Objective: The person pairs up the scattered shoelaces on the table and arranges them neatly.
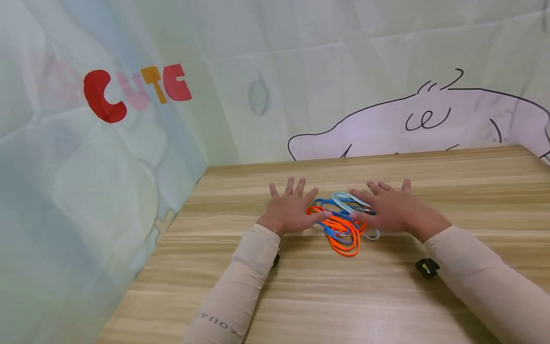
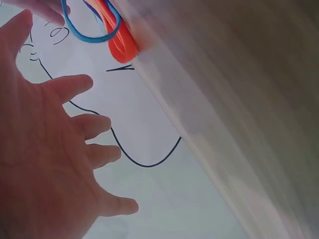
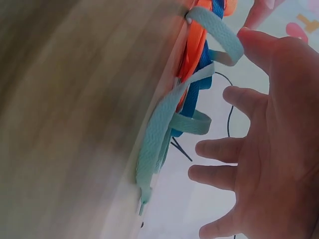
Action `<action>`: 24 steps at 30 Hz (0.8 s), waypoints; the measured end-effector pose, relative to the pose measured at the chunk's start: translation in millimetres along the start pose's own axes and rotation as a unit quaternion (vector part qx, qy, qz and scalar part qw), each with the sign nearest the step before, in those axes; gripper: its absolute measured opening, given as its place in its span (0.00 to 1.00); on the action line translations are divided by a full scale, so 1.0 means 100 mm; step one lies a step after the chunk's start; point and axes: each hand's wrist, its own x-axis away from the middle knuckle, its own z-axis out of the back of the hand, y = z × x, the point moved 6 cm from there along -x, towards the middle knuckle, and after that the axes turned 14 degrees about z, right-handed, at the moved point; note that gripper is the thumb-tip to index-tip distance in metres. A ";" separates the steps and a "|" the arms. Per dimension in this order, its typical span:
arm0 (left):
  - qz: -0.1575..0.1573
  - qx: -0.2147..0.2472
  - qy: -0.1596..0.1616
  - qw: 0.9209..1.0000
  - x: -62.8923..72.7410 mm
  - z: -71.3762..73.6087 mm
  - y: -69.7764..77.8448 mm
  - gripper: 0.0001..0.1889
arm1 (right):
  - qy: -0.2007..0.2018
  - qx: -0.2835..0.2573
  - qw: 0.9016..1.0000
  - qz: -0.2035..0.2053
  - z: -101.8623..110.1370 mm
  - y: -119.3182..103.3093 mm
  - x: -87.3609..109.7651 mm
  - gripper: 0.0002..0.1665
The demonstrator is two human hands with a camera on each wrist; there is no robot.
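A loose tangle of flat shoelaces lies on the wooden table between my hands: an orange lace [image 1: 350,239], a blue lace [image 1: 328,202] and a pale mint lace [image 1: 342,200]. My left hand [image 1: 291,210] is palm down at the left of the pile, fingers spread, its thumb over the orange lace. On the other side my right hand [image 1: 388,208] also has its fingers spread, with thumb and index finger over the pile's right edge. In the right wrist view the mint lace [image 3: 157,129] shows a narrow tipped end, and the palm faces the laces, holding none.
The wood-grain table [image 1: 343,296] reaches back to a printed cloth backdrop [image 1: 240,110] with a line-drawn figure. Another cloth wall with coloured letters [image 1: 177,82] borders the left side. A black strap piece [image 1: 427,268] shows under the right forearm.
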 end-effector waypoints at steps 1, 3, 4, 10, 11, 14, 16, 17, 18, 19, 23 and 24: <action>-0.001 0.001 0.000 1.000 0.00 0.00 0.01 0.45 | -0.001 0.000 1.000 0.000 0.00 -0.01 0.00 0.47; -0.002 0.000 0.001 1.000 -0.01 0.00 0.03 0.44 | -0.004 -0.002 1.000 0.000 0.00 -0.02 0.00 0.46; -0.004 -0.001 0.003 1.000 -0.01 0.00 0.04 0.44 | -0.006 -0.002 1.000 -0.001 0.00 -0.03 0.00 0.45; -0.008 -0.009 0.011 1.000 -0.02 0.00 0.07 0.44 | -0.016 0.001 1.000 -0.008 -0.02 -0.04 -0.02 0.44; -0.008 -0.009 0.012 1.000 -0.02 0.00 0.08 0.43 | -0.017 0.002 1.000 -0.010 -0.03 -0.03 -0.02 0.43; -0.008 -0.006 0.011 1.000 -0.02 0.00 0.08 0.43 | -0.021 0.001 1.000 -0.013 -0.04 -0.02 -0.04 0.44; -0.010 -0.004 0.011 1.000 -0.03 0.01 0.10 0.42 | -0.023 -0.004 1.000 -0.013 -0.05 -0.02 -0.04 0.44; -0.010 -0.005 0.012 1.000 -0.03 0.01 0.10 0.42 | -0.024 -0.007 1.000 -0.012 -0.05 -0.02 -0.04 0.43; -0.011 -0.007 0.013 1.000 -0.03 0.01 0.11 0.42 | -0.024 -0.011 1.000 -0.011 -0.06 -0.02 -0.04 0.44; -0.012 -0.007 0.014 1.000 -0.04 0.02 0.12 0.41 | -0.025 -0.014 1.000 -0.012 -0.06 -0.02 -0.05 0.43; -0.015 -0.007 0.017 1.000 -0.08 0.03 0.17 0.40 | -0.024 -0.031 0.999 -0.006 -0.06 -0.03 -0.06 0.43; -0.016 -0.006 0.017 1.000 -0.09 0.03 0.18 0.40 | -0.025 -0.035 0.999 -0.005 -0.06 -0.04 -0.06 0.44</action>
